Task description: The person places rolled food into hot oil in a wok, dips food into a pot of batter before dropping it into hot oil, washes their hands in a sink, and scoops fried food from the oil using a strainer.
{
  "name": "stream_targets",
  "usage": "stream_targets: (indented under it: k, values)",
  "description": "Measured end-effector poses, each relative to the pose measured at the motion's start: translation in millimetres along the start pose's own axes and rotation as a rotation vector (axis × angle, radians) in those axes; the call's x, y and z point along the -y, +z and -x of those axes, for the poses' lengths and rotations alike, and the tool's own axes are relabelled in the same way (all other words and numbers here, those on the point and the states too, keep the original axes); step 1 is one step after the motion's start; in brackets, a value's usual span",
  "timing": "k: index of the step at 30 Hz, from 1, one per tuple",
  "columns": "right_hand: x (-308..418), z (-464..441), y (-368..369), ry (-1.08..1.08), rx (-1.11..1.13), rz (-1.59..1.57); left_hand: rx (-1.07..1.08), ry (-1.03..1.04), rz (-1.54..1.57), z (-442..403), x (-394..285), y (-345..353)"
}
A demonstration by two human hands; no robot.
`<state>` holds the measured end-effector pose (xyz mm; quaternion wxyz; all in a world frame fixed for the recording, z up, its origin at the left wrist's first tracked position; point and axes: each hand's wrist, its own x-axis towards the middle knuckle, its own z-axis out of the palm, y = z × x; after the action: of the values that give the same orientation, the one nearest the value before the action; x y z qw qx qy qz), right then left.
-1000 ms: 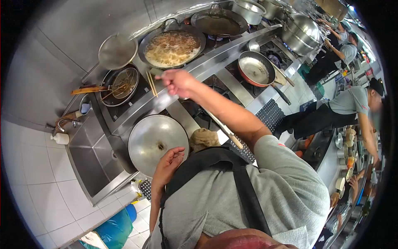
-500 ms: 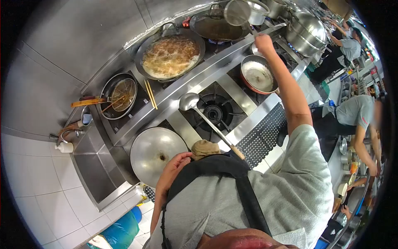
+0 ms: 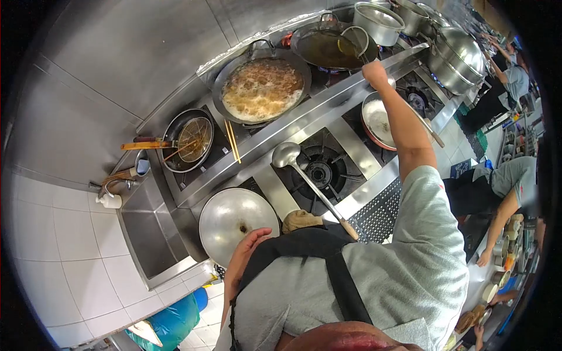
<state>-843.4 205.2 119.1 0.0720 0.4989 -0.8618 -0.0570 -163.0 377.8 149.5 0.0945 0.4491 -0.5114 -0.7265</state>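
Note:
My right hand (image 3: 376, 74) is closed around the handle of a long-handled strainer (image 3: 358, 38). The strainer's round head is in the wok of dark oil (image 3: 321, 51) at the back, and something yellow shows inside its rim. The far end of a wooden-tipped handle appears past my forearm. My left hand (image 3: 253, 241) hangs over the edge of a wide pale metal wok (image 3: 234, 210), fingers stretched out and holding nothing. A folded brown cloth (image 3: 301, 220) lies near it. A large ladle (image 3: 286, 154) rests across the front burner (image 3: 319, 172), its wooden handle toward my body.
Another wok (image 3: 263, 88) bubbles with foamy oil, chopsticks (image 3: 233, 141) beside it. A black pan (image 3: 170, 131) holds a wire skimmer (image 3: 196, 140). A red pan (image 3: 379, 120) sits under my right arm. The sink (image 3: 149, 234) is left; steel pots (image 3: 379, 24) and co-workers (image 3: 509, 181) are right.
My right hand has lowered the strainer from above the dark-oil wok's far side into it. My left hand has shifted little. The camera view has swung slightly, and the co-worker at right has moved.

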Motion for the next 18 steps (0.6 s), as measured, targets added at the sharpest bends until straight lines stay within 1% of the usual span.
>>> stream_targets:
  k: [1, 2, 4, 5, 6, 7, 8, 10, 13, 14, 18]
  values:
    - [9, 7, -12, 0.042, -0.007, -0.085, -0.001, 0.006, -0.005, 2, -5, 1]
    - [9, 3, -8, 0.035, -0.007, -0.080, 0.000, 0.012, -0.009, 3, -8, 2]
    - [-12, -28, 30, -0.257, 0.051, 0.098, -0.007, 0.021, -0.001, 2, -3, -1]
    - [-39, -70, 101, -0.249, 0.005, -0.382, -0.011, 0.029, -0.001, 1, -1, -2]
    - [-62, -106, 163, -0.288, -0.012, -1.053, -0.008, 0.034, 0.006, 0, 0, -3]
    - [-85, -142, 223, -0.367, -0.035, -1.517, 0.001, 0.021, 0.002, 0, -1, -4]
    - [-65, -119, 180, -0.121, 0.145, -1.577, 0.009, 0.008, -0.004, -1, -1, -4]
    - [-23, -69, 85, 0.466, 0.450, -1.696, 0.020, 0.025, -0.001, 1, -3, -4]
    - [21, -26, 6, 0.547, 0.491, -1.670, 0.020, 0.024, -0.006, 1, -3, -4]
    - [29, -18, -6, 0.587, 0.505, -1.667, 0.009, 0.008, -0.012, 2, -3, -4]
    - [43, -3, -25, 0.578, 0.533, -1.738, 0.048, 0.021, -0.006, 4, -1, -7]
